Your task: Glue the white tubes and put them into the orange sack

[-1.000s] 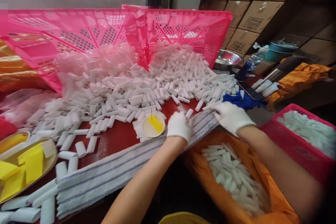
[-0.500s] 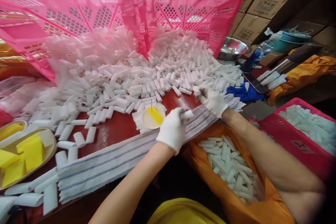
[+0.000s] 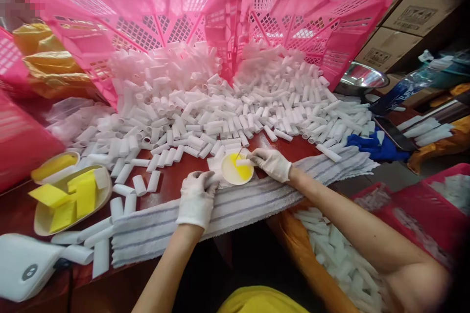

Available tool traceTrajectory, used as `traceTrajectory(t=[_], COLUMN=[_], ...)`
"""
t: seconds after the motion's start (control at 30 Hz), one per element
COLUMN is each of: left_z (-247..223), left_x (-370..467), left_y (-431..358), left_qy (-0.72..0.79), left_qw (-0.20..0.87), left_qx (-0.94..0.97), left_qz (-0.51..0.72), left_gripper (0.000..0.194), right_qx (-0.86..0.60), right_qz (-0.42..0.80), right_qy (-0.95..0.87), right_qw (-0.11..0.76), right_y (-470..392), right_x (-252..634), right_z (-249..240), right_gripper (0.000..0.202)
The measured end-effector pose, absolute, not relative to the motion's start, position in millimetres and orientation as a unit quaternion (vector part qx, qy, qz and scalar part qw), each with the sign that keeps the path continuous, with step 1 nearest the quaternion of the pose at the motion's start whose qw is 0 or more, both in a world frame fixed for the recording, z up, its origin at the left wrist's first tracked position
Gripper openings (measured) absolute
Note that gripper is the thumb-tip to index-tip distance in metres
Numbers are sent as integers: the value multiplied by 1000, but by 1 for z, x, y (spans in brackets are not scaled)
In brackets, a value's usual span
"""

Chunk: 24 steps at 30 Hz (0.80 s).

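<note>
My right hand (image 3: 272,165), in a white glove, pinches a short white tube (image 3: 244,162) over a small round dish (image 3: 228,172). A yellow piece (image 3: 244,171) lies in that dish, with a thin pin standing up from it. Left of the dish, my gloved left hand (image 3: 196,201) rests by the edge of a striped towel (image 3: 157,233), its fingers curled in; what they hold, if anything, is hidden. Behind both hands spreads a big heap of white tubes (image 3: 205,115).
Two tilted pink crates (image 3: 235,5) back the heap. At left are an oval dish (image 3: 105,195) with yellow sponge-like pieces and a white device (image 3: 27,266). An orange sack (image 3: 293,242) of tubes stands below the table edge. A bottle (image 3: 404,85) and metal bowl (image 3: 362,76) sit right.
The view has swung left. My left hand has moved left of the small dish, and the tube seen in it before no longer shows. My right hand has brought a tube over the dish.
</note>
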<state>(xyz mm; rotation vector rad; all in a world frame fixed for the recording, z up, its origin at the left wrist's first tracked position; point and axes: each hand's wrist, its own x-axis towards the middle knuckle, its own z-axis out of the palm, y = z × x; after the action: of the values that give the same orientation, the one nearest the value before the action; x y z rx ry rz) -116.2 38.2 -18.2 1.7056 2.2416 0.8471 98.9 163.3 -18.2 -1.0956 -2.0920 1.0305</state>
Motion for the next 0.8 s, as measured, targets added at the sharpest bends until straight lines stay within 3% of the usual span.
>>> traceTrajectory(t=[0.1, 0.2, 0.27, 0.43, 0.53, 0.63, 0.8], left_z=[-12, -6, -3, 3, 6, 6, 4], left_x=[-114, -116, -119, -126, -125, -121, -116], left_y=[41, 45, 47, 49, 47, 46, 46], left_qy=[778, 773, 771, 796, 776, 725, 743], left_qw=[44, 55, 92, 211, 267, 337, 325], left_qx=[589, 601, 587, 457, 421, 431, 429], left_qz=[213, 195, 228, 336, 387, 418, 398], left_gripper=[27, 26, 27, 31, 39, 34, 28], right_qx=[-439, -482, -476, -343, -326, -386, -329], right_qz=[367, 349, 364, 368, 392, 429, 324], right_qy=[-767, -760, -752, -763, -767, -742, -795], right_qw=[290, 262, 275, 406, 388, 342, 394], right_y=[152, 144, 140, 139, 137, 135, 129], right_x=[104, 104, 100, 99, 105, 108, 107], right_z=[-19, -19, -21, -28, -29, -30, -31], right_gripper=[36, 45, 38, 19, 22, 29, 15])
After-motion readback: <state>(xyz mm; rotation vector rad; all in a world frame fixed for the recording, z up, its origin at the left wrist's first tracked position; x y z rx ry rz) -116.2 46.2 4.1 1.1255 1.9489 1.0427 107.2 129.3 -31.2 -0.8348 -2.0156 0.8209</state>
